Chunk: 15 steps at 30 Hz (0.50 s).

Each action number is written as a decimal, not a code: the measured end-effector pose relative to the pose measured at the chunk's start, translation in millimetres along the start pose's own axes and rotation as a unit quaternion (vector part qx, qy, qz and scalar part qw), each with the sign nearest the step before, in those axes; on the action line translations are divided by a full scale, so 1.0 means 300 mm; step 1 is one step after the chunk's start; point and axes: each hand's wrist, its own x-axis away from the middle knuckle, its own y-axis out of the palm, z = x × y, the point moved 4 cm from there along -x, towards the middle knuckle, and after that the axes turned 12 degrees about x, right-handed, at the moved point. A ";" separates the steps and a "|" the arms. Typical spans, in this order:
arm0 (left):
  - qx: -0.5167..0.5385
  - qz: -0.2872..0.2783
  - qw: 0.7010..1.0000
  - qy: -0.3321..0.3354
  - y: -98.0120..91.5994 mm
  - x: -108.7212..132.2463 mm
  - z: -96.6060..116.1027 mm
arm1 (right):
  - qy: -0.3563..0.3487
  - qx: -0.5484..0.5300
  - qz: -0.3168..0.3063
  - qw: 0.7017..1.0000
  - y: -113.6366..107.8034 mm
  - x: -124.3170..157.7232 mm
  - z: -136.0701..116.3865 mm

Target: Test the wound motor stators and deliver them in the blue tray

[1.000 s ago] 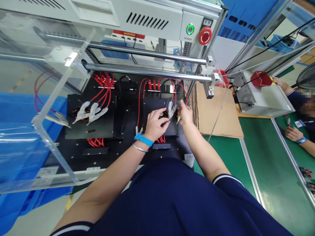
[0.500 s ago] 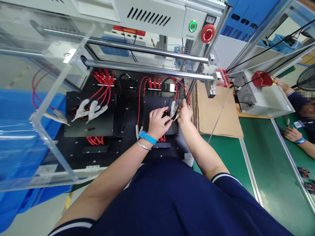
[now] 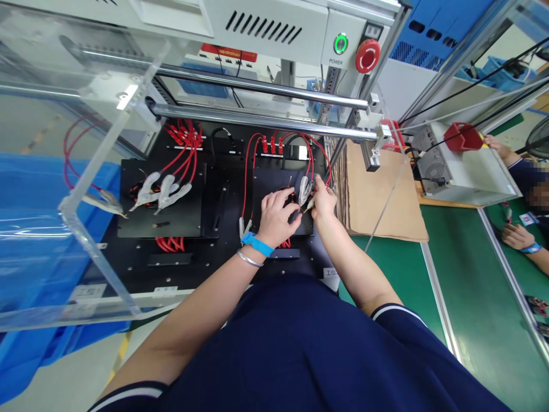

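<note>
Your two bare hands are at the black rectangular flat plate (image 3: 271, 179), which I take as reference for every place. Your right hand (image 3: 323, 200) is at the right edge of this plate; its thumb and fingers are clamped on a thin pale-sleeved metal clip (image 3: 310, 203), of which the tip points leftward above the right part of the plate. Your left hand (image 3: 278, 218) is above the middle of the plate, thumb and index finger close to each other beside this tip; the spot is small and partly covered, so I cannot tell if they pinch something. Near the plate's lower left corner, your left wrist wears a bright blue band (image 3: 257, 245) and a round silver bangle (image 3: 249, 259). Behind the plate there is a row of red plastic connectors (image 3: 272, 146). To the left of the plate, well apart, a second black flat board (image 3: 182, 221) bears several white-sleeved metal clips (image 3: 169, 193). To the right of the plate, just beside your right forearm, lies a stack of brown cardboard sheets (image 3: 381, 194).
</note>
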 end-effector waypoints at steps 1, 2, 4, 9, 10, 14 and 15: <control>0.011 0.010 1.000 -0.006 -0.017 0.016 0.001 | -0.007 0.001 -0.002 1.000 -0.007 -0.007 0.006; 0.022 0.031 0.999 -0.018 -0.039 0.037 -0.003 | -0.015 0.005 -0.003 1.000 -0.014 -0.014 0.013; 0.039 0.097 0.993 -0.061 -0.089 0.094 -0.029 | -0.030 0.020 -0.011 0.999 -0.028 -0.030 0.027; -0.004 0.182 0.964 -0.191 -0.163 0.266 -0.156 | -0.079 0.085 0.016 0.993 -0.072 -0.033 0.054; -0.017 0.173 0.960 -0.220 -0.165 0.295 -0.185 | -0.113 0.118 0.032 0.986 -0.087 -0.020 0.048; -0.017 0.124 0.921 -0.369 -0.149 0.369 -0.302 | -0.384 0.333 0.025 0.861 -0.117 0.097 -0.028; 0.001 0.117 0.908 -0.403 -0.140 0.376 -0.326 | -0.454 0.386 -0.008 0.803 -0.109 0.135 -0.042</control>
